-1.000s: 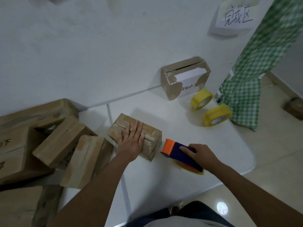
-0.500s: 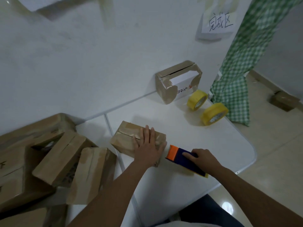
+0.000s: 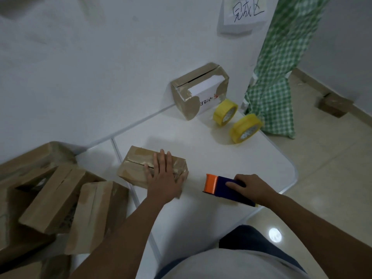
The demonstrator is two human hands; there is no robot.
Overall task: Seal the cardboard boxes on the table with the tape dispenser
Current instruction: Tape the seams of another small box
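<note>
Since the earlier frames, the left hand (image 3: 163,179) has slid along the cardboard box (image 3: 141,169) toward its right end, and the tape dispenser (image 3: 225,190) now stands slightly further from that end.

1. Left hand: laid flat on top of the cardboard box, fingers straight and spread, palm over the right end. It presses the box and grips nothing.
2. Right hand (image 3: 252,188): curled around the blue body of the tape dispenser, holding it. The orange front of the dispenser faces the box, near it but apart from it.
3. Cardboard box: rests on the white tabletop (image 3: 201,146) near its middle, just right of the seam that crosses the tabletop. A slit runs along the top between the flaps.
4. Unsealed stock: a pile of cardboard boxes (image 3: 60,202) occupies the left side of the tabletop.
5. Far edge: an open box (image 3: 193,93) stands against the wall.
6. Far right corner: two yellow tape rolls (image 3: 225,111) stand just beside the open box.
7. A green checked cloth (image 3: 273,93) hangs past the right edge.
</note>
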